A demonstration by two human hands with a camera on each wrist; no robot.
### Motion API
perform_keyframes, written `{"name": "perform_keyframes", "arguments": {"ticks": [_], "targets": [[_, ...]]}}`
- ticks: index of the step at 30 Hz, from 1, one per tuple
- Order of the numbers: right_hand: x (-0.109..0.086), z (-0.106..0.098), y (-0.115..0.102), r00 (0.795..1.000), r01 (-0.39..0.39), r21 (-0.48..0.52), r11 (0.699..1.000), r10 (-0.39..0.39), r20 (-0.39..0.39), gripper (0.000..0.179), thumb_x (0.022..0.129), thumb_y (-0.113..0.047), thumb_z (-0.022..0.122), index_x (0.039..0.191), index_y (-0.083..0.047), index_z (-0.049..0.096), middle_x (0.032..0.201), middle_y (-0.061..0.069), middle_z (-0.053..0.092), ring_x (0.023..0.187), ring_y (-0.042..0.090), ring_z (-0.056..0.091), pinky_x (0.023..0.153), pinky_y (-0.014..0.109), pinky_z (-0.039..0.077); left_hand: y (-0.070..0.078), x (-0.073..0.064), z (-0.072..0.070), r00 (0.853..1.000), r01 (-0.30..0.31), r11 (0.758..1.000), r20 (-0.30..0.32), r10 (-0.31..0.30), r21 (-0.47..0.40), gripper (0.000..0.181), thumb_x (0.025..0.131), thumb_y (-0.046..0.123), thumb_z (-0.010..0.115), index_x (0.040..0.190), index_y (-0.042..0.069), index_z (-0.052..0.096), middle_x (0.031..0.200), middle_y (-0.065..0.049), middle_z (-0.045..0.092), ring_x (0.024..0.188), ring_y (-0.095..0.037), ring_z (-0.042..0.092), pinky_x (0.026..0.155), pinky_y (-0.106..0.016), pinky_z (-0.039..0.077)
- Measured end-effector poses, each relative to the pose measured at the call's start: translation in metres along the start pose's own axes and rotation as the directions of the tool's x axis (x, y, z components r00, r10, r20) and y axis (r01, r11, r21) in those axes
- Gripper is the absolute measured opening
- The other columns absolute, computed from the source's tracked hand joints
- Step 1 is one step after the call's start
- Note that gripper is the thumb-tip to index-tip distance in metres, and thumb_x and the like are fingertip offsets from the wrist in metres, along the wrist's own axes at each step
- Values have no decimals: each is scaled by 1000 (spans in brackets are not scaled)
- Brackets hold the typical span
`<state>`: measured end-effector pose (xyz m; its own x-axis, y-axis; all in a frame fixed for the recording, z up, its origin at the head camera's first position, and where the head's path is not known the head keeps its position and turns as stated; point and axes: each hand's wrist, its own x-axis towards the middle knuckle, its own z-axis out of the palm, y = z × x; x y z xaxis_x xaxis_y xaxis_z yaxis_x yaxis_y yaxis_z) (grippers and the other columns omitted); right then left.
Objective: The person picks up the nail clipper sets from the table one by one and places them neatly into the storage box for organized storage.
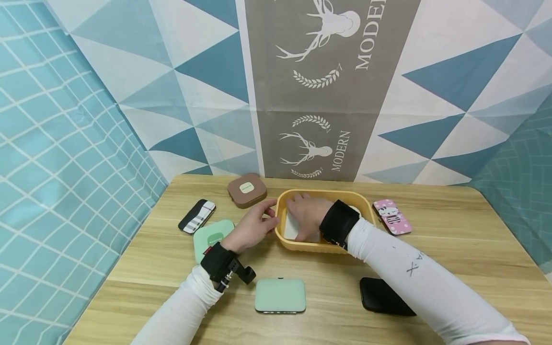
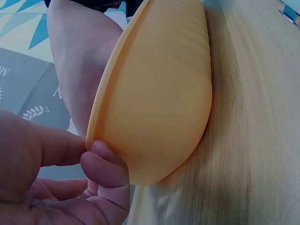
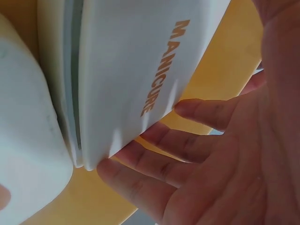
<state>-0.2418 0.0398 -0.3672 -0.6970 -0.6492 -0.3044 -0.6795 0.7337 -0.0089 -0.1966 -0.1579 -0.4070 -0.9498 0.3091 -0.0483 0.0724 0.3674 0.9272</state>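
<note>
Left hand (image 1: pixel 252 227) pinches orange basket (image 1: pixel 308 246) by its 9 o'clock rim, probably steadying it; right hand (image 1: pixel 309 215) touches white MANICURE case (image 3: pixel 126 70) inside, toward 9 o'clock, can't tell if grasped.

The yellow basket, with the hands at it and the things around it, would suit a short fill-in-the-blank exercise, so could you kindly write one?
1. The ____ hand pinches the rim of the yellow basket.
2. The other hand touches a white case printed with the word ____.
3. In the head view, the pink case lies to the ____ of the basket.

Missing words: left; MANICURE; right.
</note>
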Motion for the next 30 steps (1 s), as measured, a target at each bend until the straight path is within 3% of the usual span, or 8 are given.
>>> {"name": "perform_keyframes", "arguments": {"ticks": [5,14,30], "targets": [[0,0,0,1000,-13,5,1000,13,1,107,78,-52,93,156,1,41,145,20,48,132,36,50,107,45,50,0,0,0,1000,-1,1000,2,1,4,56,106,2,59,159,0,42,109,-14,55,77,-20,59,66,-28,50],[-3,2,1,999,-10,-73,997,6,-44,107,72,-57,94,151,0,50,139,16,55,128,35,54,105,47,50,0,0,0,1000,-6,1000,10,6,1,56,106,1,59,160,-1,41,110,-15,55,78,-19,59,66,-28,49],[-7,0,0,999,-29,-30,999,28,-34,104,73,-52,96,151,-2,50,138,16,56,126,36,56,105,47,51,0,0,1,1000,2,1000,3,-2,-1,56,106,2,60,159,1,43,110,-14,56,77,-18,60,66,-28,50]]}}
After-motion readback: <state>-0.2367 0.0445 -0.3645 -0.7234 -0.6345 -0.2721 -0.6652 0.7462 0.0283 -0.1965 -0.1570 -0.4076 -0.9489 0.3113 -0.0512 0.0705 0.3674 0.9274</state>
